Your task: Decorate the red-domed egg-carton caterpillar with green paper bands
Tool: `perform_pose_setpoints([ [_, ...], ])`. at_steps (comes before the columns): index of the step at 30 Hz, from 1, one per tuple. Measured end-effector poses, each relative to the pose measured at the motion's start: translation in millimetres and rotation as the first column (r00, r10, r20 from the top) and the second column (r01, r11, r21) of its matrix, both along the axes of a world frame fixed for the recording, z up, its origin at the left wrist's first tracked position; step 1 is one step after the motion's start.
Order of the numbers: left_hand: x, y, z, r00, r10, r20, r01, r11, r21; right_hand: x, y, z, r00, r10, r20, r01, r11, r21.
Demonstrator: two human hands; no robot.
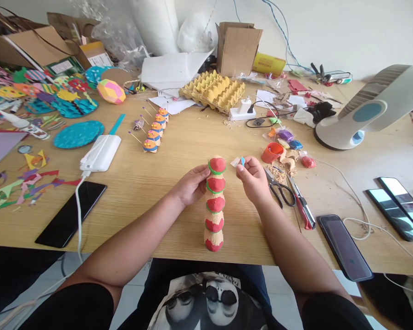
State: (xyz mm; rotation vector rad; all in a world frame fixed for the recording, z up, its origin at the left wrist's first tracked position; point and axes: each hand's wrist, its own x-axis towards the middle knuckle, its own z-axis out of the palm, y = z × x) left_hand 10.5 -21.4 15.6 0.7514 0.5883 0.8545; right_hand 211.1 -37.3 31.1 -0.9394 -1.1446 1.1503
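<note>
A strip of egg-carton cups stands lengthwise before me, its bumps coloured red with green edging. At its far end my left hand grips the strip's left side between thumb and fingers. To the right of that end, my right hand is closed in a pinch on a small blue piece. A thin whitish, see-through scrap sticks out beside the blue piece; whether the two are joined I cannot tell. Farther back on the left rests a second, blue-and-orange egg-carton strip with pins standing in it.
Scissors and a red box cutter lie right of my right hand. Near them is a red-orange cup. Yellow egg trays sit at the back. A phone and a white power bank are left; a fan stands right.
</note>
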Motion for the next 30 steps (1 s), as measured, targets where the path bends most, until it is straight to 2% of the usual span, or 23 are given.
perform_pose_setpoints([
  [3,0,0,0.4,1.0,-0.004,0.023,0.004,1.0,-0.01,-1,5,-6.5,0.989,0.147,0.015,-0.144,0.983,-0.112],
  [5,0,0,0.9,1.0,0.004,0.022,-0.004,1.0,-0.012,-4,5,-8.1,0.978,0.205,0.037,-0.198,0.969,-0.146],
  [13,3,3,-1.3,0.998,0.06,-0.008,-0.059,0.997,0.049,-5,5,-7.3,0.978,0.183,0.1,-0.175,0.981,-0.088],
  [17,-2,8,-6.0,0.985,0.124,-0.117,-0.099,0.976,0.195,-3,6,-10.2,0.963,0.169,0.21,-0.162,0.985,-0.052],
  [19,-7,11,-3.9,0.959,0.147,-0.242,-0.063,0.944,0.324,-2,6,-11.1,0.951,0.137,0.276,-0.137,0.99,-0.019],
  [23,-16,14,7.7,0.84,0.3,-0.453,-0.003,0.836,0.549,-1,5,-10.1,0.911,0.083,0.404,-0.116,0.992,0.058],
  [30,-19,11,17.5,0.744,0.425,-0.516,0.06,0.726,0.685,-2,1,-6.2,0.868,0.09,0.488,-0.169,0.978,0.12],
])
